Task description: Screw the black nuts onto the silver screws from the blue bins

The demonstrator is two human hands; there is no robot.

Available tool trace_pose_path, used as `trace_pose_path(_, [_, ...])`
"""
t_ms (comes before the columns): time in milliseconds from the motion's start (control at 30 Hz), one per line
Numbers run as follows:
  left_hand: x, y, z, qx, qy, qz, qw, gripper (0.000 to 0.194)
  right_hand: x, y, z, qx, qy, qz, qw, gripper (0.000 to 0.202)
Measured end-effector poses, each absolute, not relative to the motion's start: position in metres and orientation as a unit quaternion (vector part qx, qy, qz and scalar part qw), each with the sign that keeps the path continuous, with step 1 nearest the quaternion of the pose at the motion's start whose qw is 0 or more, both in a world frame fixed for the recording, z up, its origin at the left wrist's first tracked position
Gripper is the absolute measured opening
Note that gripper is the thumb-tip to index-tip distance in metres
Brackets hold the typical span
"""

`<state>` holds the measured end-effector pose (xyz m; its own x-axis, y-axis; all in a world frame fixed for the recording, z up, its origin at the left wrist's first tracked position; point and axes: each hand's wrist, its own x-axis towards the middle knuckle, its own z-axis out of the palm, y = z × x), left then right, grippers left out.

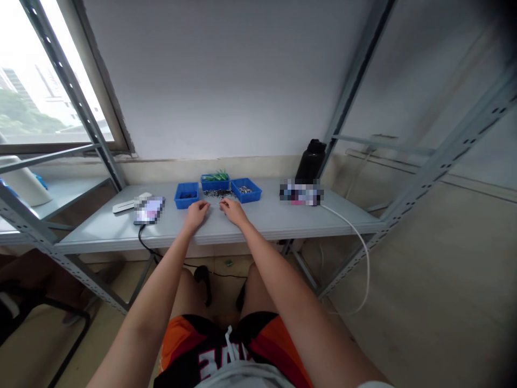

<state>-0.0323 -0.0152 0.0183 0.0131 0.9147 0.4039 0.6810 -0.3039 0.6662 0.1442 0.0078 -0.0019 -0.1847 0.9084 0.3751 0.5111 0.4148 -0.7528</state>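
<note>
My left hand (197, 215) rests at the table's front half, fingertips pinched together. Facing it across a small gap, my right hand (233, 210) is also closed in a pinch. Whatever either holds is too small to make out. Just beyond them lies a loose pile of small dark and silvery pieces (218, 193). Around that pile stand three blue bins: a left bin (186, 205) with dark pieces, a rear bin (212, 185) with thin green pieces, and a right bin (251, 198) with small metallic pieces.
On the grey tabletop (266, 223), a phone (149, 210) with a black cable and a white flat object (123, 207) lie left. A black bottle (311, 161) stands at the right behind a blurred device (301, 194) with a white cable (365, 253). Metal rack posts (357, 81) flank the table.
</note>
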Motion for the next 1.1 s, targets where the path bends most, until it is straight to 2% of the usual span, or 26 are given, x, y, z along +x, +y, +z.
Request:
trace_pose_path(267, [-0.033,-0.016,0.019,0.711,0.565,0.392,0.148,0.033,0.143,0.012,-0.004,-0.474,-0.699,0.286,0.452,0.018])
trace_pose_path(400, [-0.032,-0.021,0.023,0.726,0.544,0.385,0.169,0.033,0.142,0.006,-0.002,-0.428,-0.74,0.3,0.423,0.017])
trace_pose_path(700, [-0.032,-0.018,0.016,0.734,0.497,0.415,0.204,0.028,0.143,-0.004,0.006,-0.422,-0.785,0.25,0.378,0.016])
trace_pose_path(933, [-0.033,-0.019,0.016,0.705,0.528,0.443,0.166,0.021,0.141,0.0,0.003,-0.441,-0.752,0.251,0.42,0.018])
trace_pose_path(1100, [-0.034,-0.017,0.015,0.708,0.539,0.426,0.164,0.023,0.141,0.002,0.001,-0.438,-0.742,0.257,0.439,0.02])
